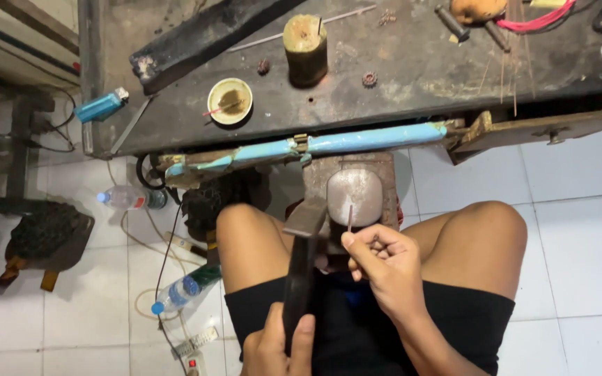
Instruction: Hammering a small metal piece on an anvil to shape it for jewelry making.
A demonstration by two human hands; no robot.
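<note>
My left hand (276, 345) grips the dark handle of a hammer (299, 268), whose metal head (306, 217) hovers by the left edge of a small worn steel anvil block (354, 193). My right hand (383, 263) pinches a thin metal rod (350, 216) between the fingertips and holds it upright against the anvil's front face. The anvil stands between my bare knees, just below the workbench edge. Hammer head and rod are a short way apart.
A dark workbench (412, 76) spans the top, with a blue lighter (101, 106), a small bowl of brown powder (230, 101), a wooden cylinder (306, 49) and a blue bar (371, 141) along its edge. A drawer (545, 129) hangs open at right. Plastic bottles (130, 198) and cables lie on the tiled floor at left.
</note>
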